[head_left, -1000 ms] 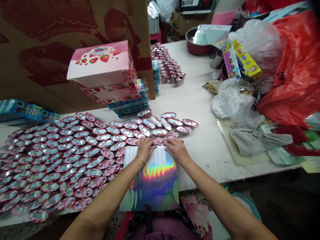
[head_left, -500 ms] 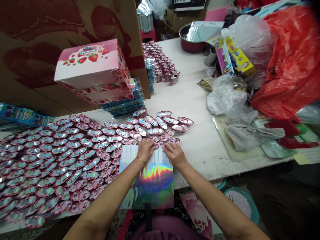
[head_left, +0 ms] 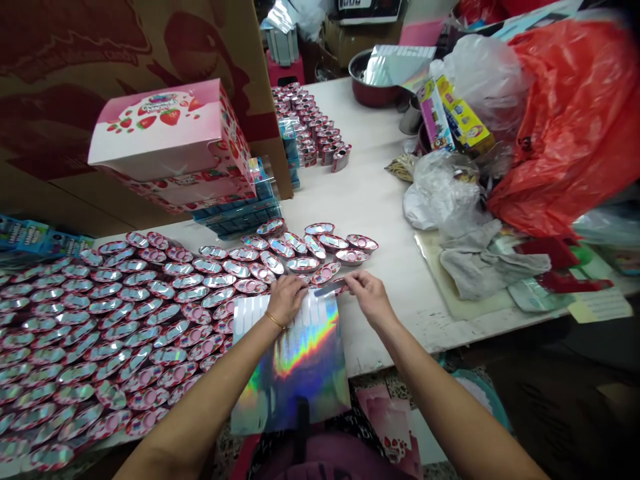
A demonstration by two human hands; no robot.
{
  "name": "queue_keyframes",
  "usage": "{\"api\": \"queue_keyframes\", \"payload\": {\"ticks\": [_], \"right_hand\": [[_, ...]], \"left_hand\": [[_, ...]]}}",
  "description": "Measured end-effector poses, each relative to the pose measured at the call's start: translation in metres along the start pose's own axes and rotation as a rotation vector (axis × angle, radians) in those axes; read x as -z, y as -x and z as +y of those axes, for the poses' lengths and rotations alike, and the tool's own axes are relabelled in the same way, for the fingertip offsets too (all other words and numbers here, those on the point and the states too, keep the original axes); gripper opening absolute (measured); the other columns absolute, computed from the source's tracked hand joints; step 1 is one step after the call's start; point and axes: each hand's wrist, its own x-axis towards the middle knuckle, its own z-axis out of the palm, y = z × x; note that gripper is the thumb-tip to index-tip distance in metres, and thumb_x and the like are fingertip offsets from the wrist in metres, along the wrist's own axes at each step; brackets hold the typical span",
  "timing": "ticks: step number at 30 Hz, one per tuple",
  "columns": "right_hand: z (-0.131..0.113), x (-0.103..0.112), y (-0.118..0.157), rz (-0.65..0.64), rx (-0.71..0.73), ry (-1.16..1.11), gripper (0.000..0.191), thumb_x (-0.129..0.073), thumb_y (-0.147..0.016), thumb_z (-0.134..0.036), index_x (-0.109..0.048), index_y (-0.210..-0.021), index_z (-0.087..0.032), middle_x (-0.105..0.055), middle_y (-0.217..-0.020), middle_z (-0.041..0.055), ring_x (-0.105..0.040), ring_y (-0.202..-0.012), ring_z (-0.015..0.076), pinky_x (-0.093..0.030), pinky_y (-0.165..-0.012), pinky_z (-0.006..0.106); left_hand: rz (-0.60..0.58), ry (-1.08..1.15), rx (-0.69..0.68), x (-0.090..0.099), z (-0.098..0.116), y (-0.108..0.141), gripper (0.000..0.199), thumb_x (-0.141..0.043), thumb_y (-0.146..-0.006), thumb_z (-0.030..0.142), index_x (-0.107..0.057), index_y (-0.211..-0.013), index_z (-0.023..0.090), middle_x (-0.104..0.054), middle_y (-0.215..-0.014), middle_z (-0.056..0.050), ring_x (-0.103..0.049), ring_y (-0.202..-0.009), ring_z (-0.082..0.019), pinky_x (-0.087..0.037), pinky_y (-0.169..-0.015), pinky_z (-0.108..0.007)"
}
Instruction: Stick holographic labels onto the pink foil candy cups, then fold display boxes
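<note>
A shiny rainbow-reflecting sticker sheet [head_left: 300, 360] lies at the front edge of the table, hanging down toward my lap. Pale strip-shaped patches run along its upper end. My left hand [head_left: 287, 299], with a thin bracelet at the wrist, grips the sheet's top edge, its fingers curled. A narrow greyish sticker strip [head_left: 327, 288] slants off the top right corner of the sheet. Its right end is pinched in my right hand [head_left: 369, 297]. Just beyond both hands stand several small oval pink-and-red containers [head_left: 326, 272] with shiny strips on top.
Rows of the same containers [head_left: 125, 313] cover the left side. A strawberry-printed box [head_left: 160, 133] sits on blue packs before a large carton [head_left: 75, 167]. At right are a grey cloth [head_left: 470, 267], plastic bags [head_left: 445, 187] and a red bag [head_left: 545, 127]. A dark red pan [head_left: 373, 93] stands behind.
My right hand has moved right, away from the sheet's top edge, drawing up a sticker strip. My left hand stays on the sheet. The whole view has shifted slightly.
</note>
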Motion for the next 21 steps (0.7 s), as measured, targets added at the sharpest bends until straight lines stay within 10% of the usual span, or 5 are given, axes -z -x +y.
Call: {"api": "queue_keyframes", "payload": {"ticks": [10,21], "right_hand": [[0.007,0.016,-0.020,0.221,-0.263,-0.436,0.028,-0.070,-0.055,-0.036,-0.060,-0.072,-0.015,-0.056,-0.062,-0.0024,-0.049,-0.055,0.0081,-0.032,-0.048,0.020],[0.039,0.022,-0.071,0.563,0.177,0.322,0.013,-0.055,-0.069,-0.028,-0.062,-0.064,-0.017,-0.058,-0.070,0.0021,-0.050,-0.066,0.0146,-0.040,-0.069,0.029]], "left_hand": [[-0.042,1.049,0.508,-0.027,0.048,-0.060,0.025,-0.070,-0.053,0.024,-0.061,-0.072,0.012,-0.061,-0.062,-0.001,-0.053,-0.054,-0.009,-0.042,-0.057,-0.023],[0.292,0.433,0.348,-0.063,0.059,-0.107,0.023,-0.050,-0.064,0.008,-0.056,-0.085,0.017,-0.050,-0.055,0.005,-0.048,-0.053,-0.009,-0.038,-0.056,-0.021]]}}
